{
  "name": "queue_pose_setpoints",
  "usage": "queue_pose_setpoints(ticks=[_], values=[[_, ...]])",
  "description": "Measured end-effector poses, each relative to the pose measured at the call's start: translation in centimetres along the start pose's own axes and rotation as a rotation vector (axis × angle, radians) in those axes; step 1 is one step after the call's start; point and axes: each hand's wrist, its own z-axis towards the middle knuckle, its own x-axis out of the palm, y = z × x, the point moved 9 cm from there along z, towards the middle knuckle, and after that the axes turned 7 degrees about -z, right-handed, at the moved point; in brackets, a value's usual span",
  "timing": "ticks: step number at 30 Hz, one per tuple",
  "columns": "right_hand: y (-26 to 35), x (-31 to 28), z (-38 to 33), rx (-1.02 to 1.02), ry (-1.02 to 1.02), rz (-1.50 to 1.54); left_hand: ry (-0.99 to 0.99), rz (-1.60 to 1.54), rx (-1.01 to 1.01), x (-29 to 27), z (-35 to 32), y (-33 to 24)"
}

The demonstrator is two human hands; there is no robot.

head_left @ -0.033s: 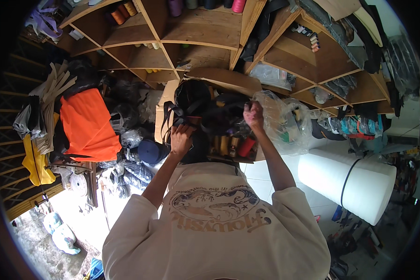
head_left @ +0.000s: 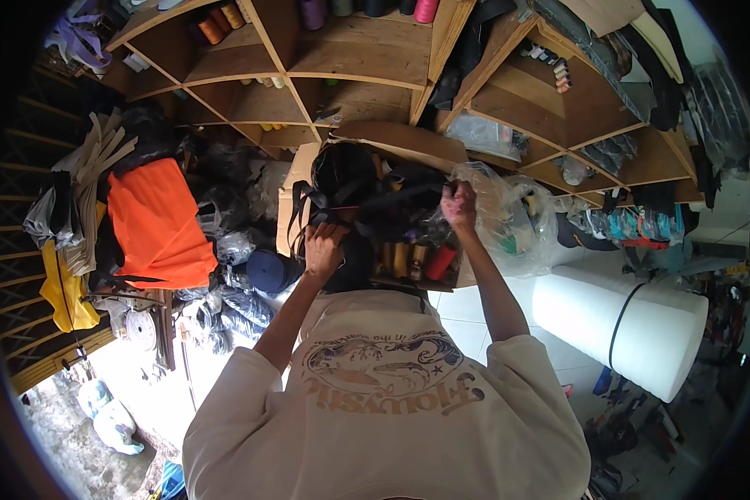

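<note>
Taking the cardboard box (head_left: 425, 144) as the centre of the dial, the left hand (head_left: 323, 247) is at its 8 o'clock side, fingers bent over dark material just below some black strap loops (head_left: 315, 197); whether they pinch a strap tightly I cannot tell. The right hand (head_left: 458, 205) is at 3 o'clock, its fingers closed in a fist on black webbing (head_left: 412, 193), which lies across the box's middle in a dark tangle. The strap loops stand near the box's edge, between 9 and 10 o'clock. Inside the box, a red spool (head_left: 440, 262) lies tilted between 4 and 5 o'clock, with gold-brown spools (head_left: 402, 260) beside it at 5. A clear plastic bag (head_left: 512, 221) bunches just beyond the right hand at 3 o'clock. Outside the box, a navy roll (head_left: 268, 272) is near at 8 o'clock, orange cloth (head_left: 162, 225) hangs farther out at 9, and a large white roll (head_left: 612, 329) bound with a black band (head_left: 622, 329) lies well apart at 4. Wooden shelving (head_left: 358, 60) spans 11 to 2 o'clock, with a pink thread cone (head_left: 426, 10) near 12.
</note>
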Motion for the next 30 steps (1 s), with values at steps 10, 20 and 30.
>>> queue_pose_setpoints(ticks=[10,20,30], values=[[-6.2,-9.3,2.5,0.118,-0.104,0.111,-0.001,-0.028,-0.069,-0.3,0.8,-0.9],[1.2,-4.1,0.2,-0.095,0.226,-0.1,0.067,-0.014,-0.022,0.2,1.6,-1.6],[6.7,-2.9,-3.3,-0.258,-0.008,-0.682,0.119,-0.036,-0.022,0.2,1.4,-2.1]])
